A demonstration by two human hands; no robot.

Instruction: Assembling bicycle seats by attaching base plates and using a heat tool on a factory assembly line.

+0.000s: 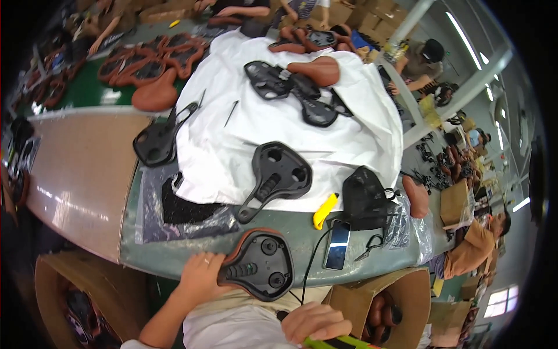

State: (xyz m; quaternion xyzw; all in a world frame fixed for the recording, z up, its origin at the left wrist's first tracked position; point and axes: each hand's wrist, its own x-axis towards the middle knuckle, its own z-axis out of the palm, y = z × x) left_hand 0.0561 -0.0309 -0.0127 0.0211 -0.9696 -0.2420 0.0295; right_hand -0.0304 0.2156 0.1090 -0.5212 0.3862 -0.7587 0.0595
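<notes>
My left hand point(201, 278) is closed on the narrow end of a bicycle saddle point(272, 253), held underside up just in front of the table edge. Its black base and reddish-brown rim show. Lower right, my right hand point(317, 321) is wrapped around a green-and-black tool point(343, 343), mostly cut off by the frame's lower edge, so its kind is unclear. A black cable point(311, 262) runs down from the table near that hand. Beyond the held saddle, a black saddle base point(278, 174) lies on a white cloth point(218, 145).
Nearby are a yellow utility knife point(325, 210), phone point(337, 245), scissors point(369, 247) and black pouch point(367, 198). More saddle bases point(317, 110) and a brown saddle cover point(318, 71) lie farther back. Cardboard boxes point(346, 296) flank me below the table. Other people work around it.
</notes>
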